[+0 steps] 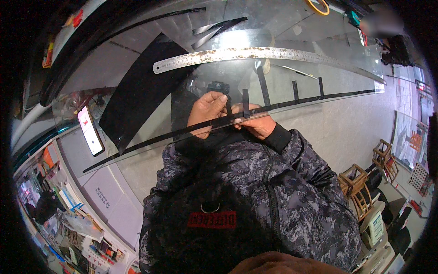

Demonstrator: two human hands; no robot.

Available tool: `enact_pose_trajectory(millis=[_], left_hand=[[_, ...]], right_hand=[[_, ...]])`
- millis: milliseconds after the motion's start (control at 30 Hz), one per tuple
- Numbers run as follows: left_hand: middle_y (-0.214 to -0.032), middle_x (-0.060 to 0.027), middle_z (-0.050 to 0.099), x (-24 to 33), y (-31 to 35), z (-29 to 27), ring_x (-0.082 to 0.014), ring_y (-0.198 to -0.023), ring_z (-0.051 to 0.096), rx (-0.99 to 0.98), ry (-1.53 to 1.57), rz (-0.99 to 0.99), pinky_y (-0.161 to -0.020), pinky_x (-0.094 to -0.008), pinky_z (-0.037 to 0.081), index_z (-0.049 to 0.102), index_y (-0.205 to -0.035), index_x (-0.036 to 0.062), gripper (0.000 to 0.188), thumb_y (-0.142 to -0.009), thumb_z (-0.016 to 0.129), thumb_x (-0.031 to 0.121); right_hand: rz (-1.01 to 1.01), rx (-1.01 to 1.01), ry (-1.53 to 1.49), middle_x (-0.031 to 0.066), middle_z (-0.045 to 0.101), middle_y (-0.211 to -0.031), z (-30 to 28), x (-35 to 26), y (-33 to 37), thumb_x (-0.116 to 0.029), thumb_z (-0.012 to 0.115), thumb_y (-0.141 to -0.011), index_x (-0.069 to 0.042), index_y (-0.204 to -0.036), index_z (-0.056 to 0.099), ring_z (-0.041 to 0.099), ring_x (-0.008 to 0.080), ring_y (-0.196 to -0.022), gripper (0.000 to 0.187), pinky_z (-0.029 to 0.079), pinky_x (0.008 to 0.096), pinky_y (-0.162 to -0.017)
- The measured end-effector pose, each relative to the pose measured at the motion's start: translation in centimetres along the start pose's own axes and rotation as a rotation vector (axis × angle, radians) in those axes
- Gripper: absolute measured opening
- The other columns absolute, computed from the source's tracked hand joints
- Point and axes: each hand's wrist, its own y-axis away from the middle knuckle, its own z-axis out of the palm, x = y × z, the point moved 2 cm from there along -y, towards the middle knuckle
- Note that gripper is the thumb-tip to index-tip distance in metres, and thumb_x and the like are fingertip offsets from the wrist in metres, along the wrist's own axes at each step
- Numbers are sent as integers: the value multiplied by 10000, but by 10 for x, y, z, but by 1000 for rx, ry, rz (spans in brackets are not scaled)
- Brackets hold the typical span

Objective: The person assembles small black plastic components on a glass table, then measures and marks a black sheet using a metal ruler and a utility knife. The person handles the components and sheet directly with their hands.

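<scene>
A long narrow black strip runs along the near edge of a glass sheet. My left hand is closed, thumb against fingers, on a short black strip standing up from that edge. Right beside it, my right hand is closed at the edge, its fingertips around the long strip; the glass and strip partly hide them. Several more short black strips cross the edge to the right. Beyond my hands lies a long, rust-spotted steel ruler, its left end over a wide black sheet.
A lit phone lies on the left. Curled black offcuts, a thin pointed tool, a yellow ring and a green tape measure lie farther off. Wooden stools stand at right; a cluttered shelf is at lower left.
</scene>
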Motion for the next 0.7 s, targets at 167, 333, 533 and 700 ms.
enact_pose_trajectory(millis=[167, 333, 533, 700], left_hand=[[-870, 23, 723, 0, 0, 4, -52, -713, 655, -7, 45, 3, -644, -212, 531, 732, -1114, 82, 113, -1124, 735, 194], [-878, 23, 729, -3, -1, 0, -51, -705, 651, 7, 31, -6, -640, -207, 524, 733, -1113, 80, 114, -1127, 731, 193], [-872, -3, 731, -6, -1, -3, -67, -716, 677, -25, 82, 1, -650, -211, 548, 711, -1148, 36, 179, -1115, 754, 207], [-855, -10, 725, -8, -2, -1, -73, -707, 682, 23, 62, 25, -638, -224, 560, 707, -1151, 33, 184, -1113, 758, 206]], right_hand=[[-10, -28, -9, 60, 699, -1024, 3, -3, 0, -85, 822, -1013, 19, -1206, 716, 662, 164, -906, 243, 534, 310, -805], [-5, -29, -61, 75, 686, -1030, 7, -5, 2, -57, 809, -1016, 32, -1203, 709, 658, 181, -909, 230, 530, 321, -816], [1, -30, -58, 74, 681, -1038, 7, -5, 1, -54, 802, -1025, 25, -1201, 701, 657, 177, -906, 218, 530, 319, -817], [-2, -17, -52, 64, 688, -1023, 4, -1, 1, -50, 797, -1030, 11, -1240, 682, 658, 173, -904, 247, 527, 316, -815]])
